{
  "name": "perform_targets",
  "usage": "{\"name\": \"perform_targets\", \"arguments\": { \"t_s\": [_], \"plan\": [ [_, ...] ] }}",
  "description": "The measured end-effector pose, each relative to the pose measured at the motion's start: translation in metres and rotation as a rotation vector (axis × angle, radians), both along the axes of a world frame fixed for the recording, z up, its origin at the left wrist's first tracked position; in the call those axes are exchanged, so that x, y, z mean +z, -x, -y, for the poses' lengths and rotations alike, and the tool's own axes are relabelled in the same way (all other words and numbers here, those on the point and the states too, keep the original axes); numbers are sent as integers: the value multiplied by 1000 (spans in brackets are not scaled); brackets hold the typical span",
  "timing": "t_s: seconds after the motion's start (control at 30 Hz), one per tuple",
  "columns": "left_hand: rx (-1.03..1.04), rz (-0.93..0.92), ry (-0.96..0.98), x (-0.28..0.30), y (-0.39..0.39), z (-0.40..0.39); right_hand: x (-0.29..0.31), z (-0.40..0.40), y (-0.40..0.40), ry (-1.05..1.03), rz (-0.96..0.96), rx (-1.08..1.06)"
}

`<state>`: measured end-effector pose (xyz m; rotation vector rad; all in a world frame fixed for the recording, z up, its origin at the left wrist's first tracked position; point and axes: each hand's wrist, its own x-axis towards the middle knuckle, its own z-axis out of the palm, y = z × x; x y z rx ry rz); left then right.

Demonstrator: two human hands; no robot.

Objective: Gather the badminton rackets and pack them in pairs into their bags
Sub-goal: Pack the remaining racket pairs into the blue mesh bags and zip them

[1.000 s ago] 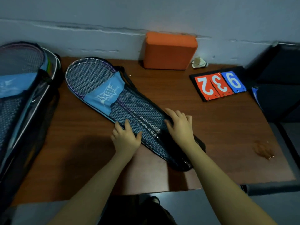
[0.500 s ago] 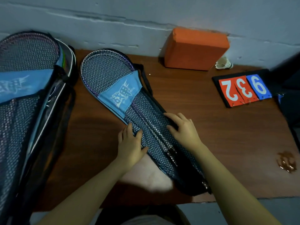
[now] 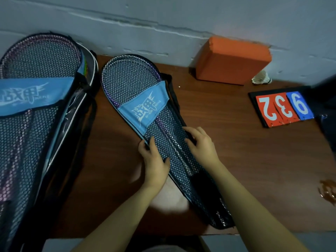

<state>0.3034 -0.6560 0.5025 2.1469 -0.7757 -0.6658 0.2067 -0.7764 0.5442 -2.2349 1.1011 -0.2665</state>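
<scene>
— Where the brown wooden table (image 3: 254, 170) reaches its near edge, what lies on it?

— A long mesh racket bag (image 3: 164, 139) lies slantwise, its narrow dark end near that edge and its rounded end toward the wall. Purple racket frames show through the netting, so the rackets (image 3: 127, 79) sit inside it.

— And the hands?

— Both are on the bag's narrow middle. The left hand (image 3: 154, 160) grasps the bag's left edge, fingers curled over the blue piping, thumb on the mesh. The right hand (image 3: 201, 144) clasps the right edge, fingers bent round the dark rim.

— What is the bag made of?

— Black honeycomb netting, with a smooth light-blue cloth band (image 3: 145, 108) across it, printed in white.

— Anything to the left?

— A second, larger mesh bag (image 3: 36, 124) of the same kind, also with a purple frame inside, overhanging the table.

— Farther back?

— A flat score flipper (image 3: 280, 108) with orange and blue number cards on the right. Beyond it, a blocky orange foam brick (image 3: 231, 60) leans against the wall, a white shuttlecock (image 3: 261, 78) beside it. The wall (image 3: 163, 19) is pale grey, rough and cracked.
</scene>
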Motion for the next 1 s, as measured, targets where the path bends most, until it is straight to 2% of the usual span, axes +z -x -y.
{"name": "perform_targets", "arguments": {
  "t_s": [0.1, 0.37, 0.53, 0.7, 0.83, 1.0],
  "plan": [
    [66, -35, 96, 4, -1, -5, 6, -11, 2, 37, 79, -6],
    [73, 101, 338, 38, 2, -40, 26, -57, 27, 138, 216, -14],
    [94, 101, 352, 73, 13, -71, 48, -95, 38, 202, 385, -50],
    [96, 264, 418, 119, 1, -101, 74, -123, 28, 248, 543, -54],
    [61, 394, 418, 149, -20, -130, 98, -148, 10, 265, 618, -45],
    [76, 448, 392, 174, -55, -158, 121, -175, -27, 255, 656, -5]
  ]
}}
